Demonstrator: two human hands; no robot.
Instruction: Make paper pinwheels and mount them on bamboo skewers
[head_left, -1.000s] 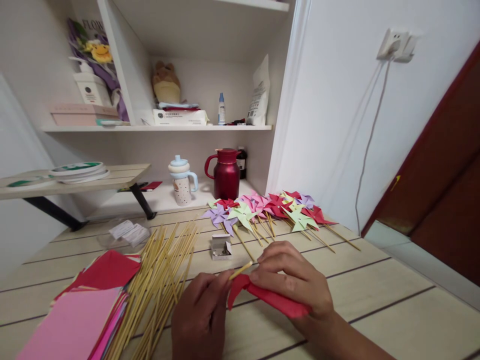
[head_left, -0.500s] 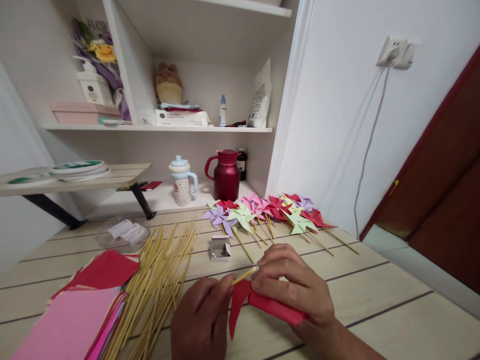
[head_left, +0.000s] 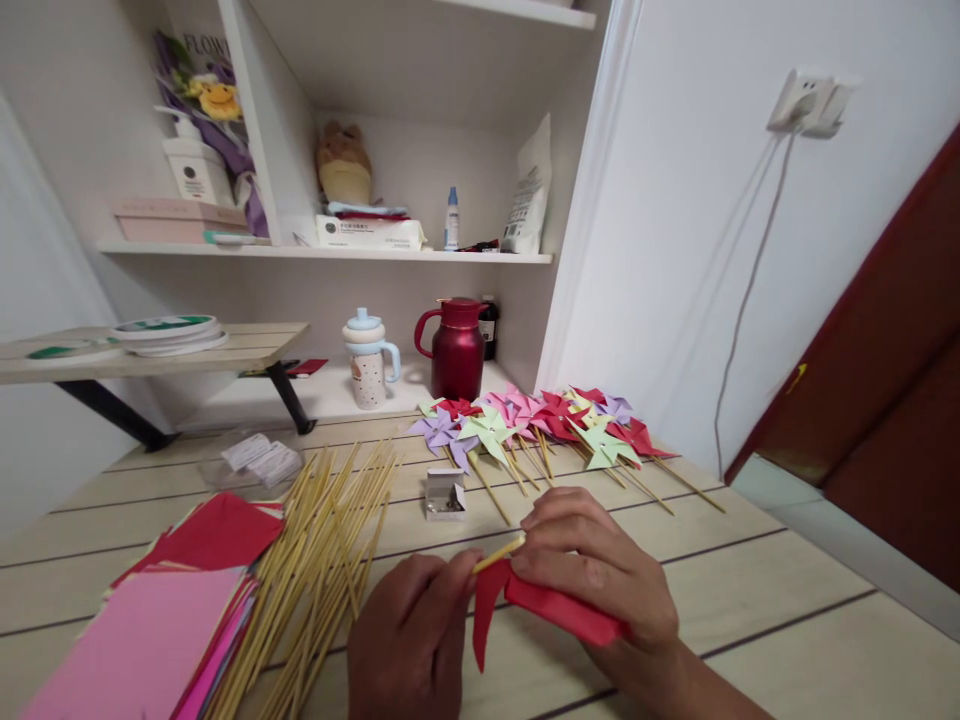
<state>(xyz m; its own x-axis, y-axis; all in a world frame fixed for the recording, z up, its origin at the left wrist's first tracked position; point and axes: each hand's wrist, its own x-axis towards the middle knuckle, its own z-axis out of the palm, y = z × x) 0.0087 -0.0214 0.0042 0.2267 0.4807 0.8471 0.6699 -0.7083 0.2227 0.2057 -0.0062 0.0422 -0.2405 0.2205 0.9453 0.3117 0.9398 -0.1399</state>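
Note:
My left hand (head_left: 412, 635) pinches a thin wooden stick (head_left: 498, 553), whose pale tip points up and to the right. Folded red paper (head_left: 564, 610), shaped like part of a pinwheel, is gripped in my right hand (head_left: 604, 570). One red flap hangs down between the hands, just under the stick. The stick's tip meets the paper close to my right fingertips; whether they are joined I cannot tell. Beyond the hands stands a small open box (head_left: 445, 496) with tiny metal pieces in it. Finished paper pinwheels (head_left: 487, 432) on sticks lie behind it.
Many loose sticks (head_left: 322, 560) spread left of my hands, beside a stack of coloured paper (head_left: 142, 640). A clear container (head_left: 251, 466) sits behind them. Farther back are a speckled cup (head_left: 369, 375), a red jug (head_left: 457, 350) and a small raised shelf (head_left: 247, 345).
The camera view has shifted slightly, so everything appears a little displaced, mostly to the right. Both hands keep the same hold on the stick and the red paper.

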